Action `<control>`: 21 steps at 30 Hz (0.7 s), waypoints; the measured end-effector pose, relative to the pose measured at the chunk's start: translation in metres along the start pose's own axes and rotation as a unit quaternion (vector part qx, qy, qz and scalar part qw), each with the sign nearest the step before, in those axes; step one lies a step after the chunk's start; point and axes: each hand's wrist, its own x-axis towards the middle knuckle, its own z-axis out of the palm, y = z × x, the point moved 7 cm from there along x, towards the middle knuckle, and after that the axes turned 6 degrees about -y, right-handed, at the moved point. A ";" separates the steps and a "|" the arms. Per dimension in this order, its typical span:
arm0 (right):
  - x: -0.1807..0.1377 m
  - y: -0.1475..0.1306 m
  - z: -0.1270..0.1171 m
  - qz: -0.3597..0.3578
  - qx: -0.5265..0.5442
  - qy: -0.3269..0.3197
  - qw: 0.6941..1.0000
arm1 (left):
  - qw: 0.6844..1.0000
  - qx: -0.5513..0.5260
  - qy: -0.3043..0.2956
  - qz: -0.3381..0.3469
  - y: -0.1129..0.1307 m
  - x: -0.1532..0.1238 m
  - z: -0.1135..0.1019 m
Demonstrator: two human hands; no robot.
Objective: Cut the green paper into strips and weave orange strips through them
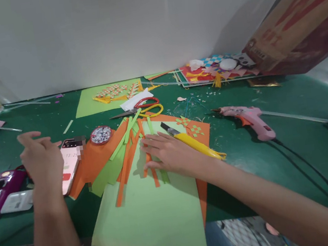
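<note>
My right hand (168,151) lies flat, fingers stretched out, on orange paper strips (125,181) and green paper strips (127,136) on a light green sheet (153,222). Orange paper (204,129) shows beneath that sheet. Just beyond the hand is a yellow utility knife (199,146) with its dark blade end pointing left. My left hand (42,160) is raised beside a phone (70,168), its fingers loosely bent and apart, with nothing seen in them. Scissors (146,108) with red and yellow handles lie behind the strips, near a round container of small pale pieces (101,135).
A pink glue gun (248,117) lies to the right, its cord running toward the front edge. Woven paper pieces rest on green paper (85,103) at the back. A brown bag (293,23) stands back right. A purple device (6,188) sits at left.
</note>
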 end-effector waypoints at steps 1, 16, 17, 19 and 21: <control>0.000 0.000 0.000 0.001 -0.001 0.001 1.000 | 1.000 0.005 -0.010 0.002 0.001 0.000 0.001; -0.002 0.000 -0.003 -0.002 -0.003 0.018 1.000 | 0.997 0.001 -0.075 0.010 0.015 -0.009 0.013; -0.002 0.000 -0.003 -0.001 -0.003 0.016 1.000 | 0.997 0.001 -0.074 0.013 0.016 -0.009 0.013; -0.002 0.000 -0.002 0.001 -0.002 0.011 1.000 | 0.998 0.012 -0.061 0.021 0.017 -0.010 0.012; -0.002 0.000 -0.002 0.001 -0.001 0.010 1.000 | 0.999 0.023 -0.044 0.022 0.018 -0.010 0.009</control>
